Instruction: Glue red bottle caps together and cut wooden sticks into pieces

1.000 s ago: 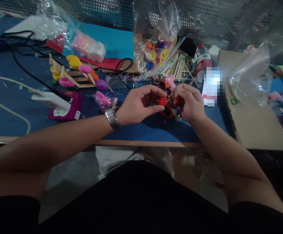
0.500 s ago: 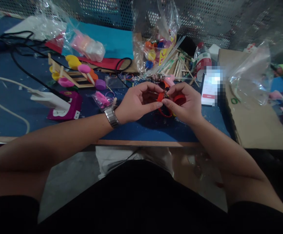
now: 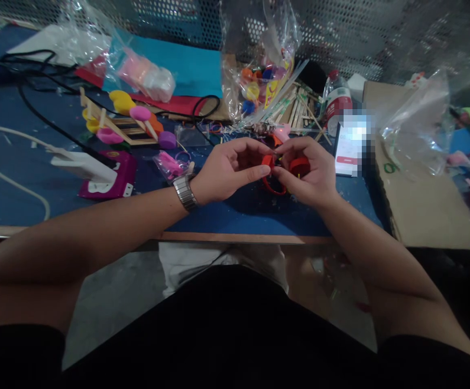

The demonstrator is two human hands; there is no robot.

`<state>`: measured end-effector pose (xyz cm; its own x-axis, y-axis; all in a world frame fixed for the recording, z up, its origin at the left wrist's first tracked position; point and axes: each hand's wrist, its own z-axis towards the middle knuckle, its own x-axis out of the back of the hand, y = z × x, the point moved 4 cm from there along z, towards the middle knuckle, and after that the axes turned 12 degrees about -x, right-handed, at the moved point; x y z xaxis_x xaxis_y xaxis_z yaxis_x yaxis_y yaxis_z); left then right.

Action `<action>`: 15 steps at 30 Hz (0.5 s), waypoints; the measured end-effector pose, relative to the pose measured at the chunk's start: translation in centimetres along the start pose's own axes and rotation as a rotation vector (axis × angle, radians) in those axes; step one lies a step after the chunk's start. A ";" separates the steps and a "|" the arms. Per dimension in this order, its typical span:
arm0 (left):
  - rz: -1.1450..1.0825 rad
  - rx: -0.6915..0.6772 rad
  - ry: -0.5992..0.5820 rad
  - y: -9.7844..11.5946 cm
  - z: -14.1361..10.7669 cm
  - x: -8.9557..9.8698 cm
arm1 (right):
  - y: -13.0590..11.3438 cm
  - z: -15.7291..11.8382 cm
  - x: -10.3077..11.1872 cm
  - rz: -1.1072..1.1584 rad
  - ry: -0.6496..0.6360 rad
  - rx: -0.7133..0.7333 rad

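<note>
Head camera: our left hand (image 3: 232, 168) is pinching a red cap (image 3: 267, 161) above the blue table (image 3: 235, 220), toward its front edge; our right hand (image 3: 313, 174) is curling round another round red piece (image 3: 299, 166), with a smartphone (image 3: 343, 147) lying beside it.

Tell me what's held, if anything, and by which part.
The left hand pinches a small red piece by opposite edges; the right hand curls around a round red piece, contact points hidden.

Blue tabletop (image 3: 219, 220), littered with scraps (image 3: 238, 131). Purple socket block (image 3: 128, 168) and stick frame (image 3: 113, 125) sit left; cardboard (image 3: 419, 202) lies right.
</note>
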<state>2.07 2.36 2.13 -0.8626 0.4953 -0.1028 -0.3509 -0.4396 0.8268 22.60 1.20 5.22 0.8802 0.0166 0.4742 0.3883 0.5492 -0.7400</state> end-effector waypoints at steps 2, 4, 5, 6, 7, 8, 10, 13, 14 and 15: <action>-0.002 0.029 -0.003 -0.2 0.0 0.0 | -0.2 0.0 -0.1 -0.043 -0.008 0.031; 0.005 0.032 -0.008 -0.3 0.0 0.0 | -0.3 0.0 0.0 -0.076 0.008 0.046; 0.006 0.032 -0.011 -0.3 0.0 -0.1 | -0.3 0.0 0.0 -0.082 0.021 0.044; 0.003 0.032 -0.014 -0.3 0.0 -0.1 | -0.3 0.1 0.0 -0.082 0.036 0.037; -0.003 0.035 -0.014 -0.2 0.0 -0.2 | -0.3 0.1 0.1 -0.078 0.047 0.031; -0.011 0.040 -0.011 -0.2 0.1 -0.2 | -0.4 0.1 0.1 -0.070 0.056 0.027; -0.033 0.059 0.003 -0.2 0.1 -0.3 | -0.5 0.1 0.1 -0.052 0.069 0.026; -0.089 0.092 0.033 -0.2 0.1 -0.4 | -0.6 0.1 0.1 -0.048 0.075 0.006; -0.110 0.101 0.045 -0.2 0.1 -0.5 | -0.6 0.1 0.2 -0.048 0.077 -0.003; -0.127 0.111 0.059 -0.2 0.1 -0.5 | -0.6 0.1 0.2 -0.047 0.078 -0.012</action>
<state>2.65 2.29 2.08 -0.8348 0.4953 -0.2402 -0.4191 -0.2889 0.8608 22.55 0.95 5.77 0.8793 -0.0746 0.4703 0.4327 0.5375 -0.7238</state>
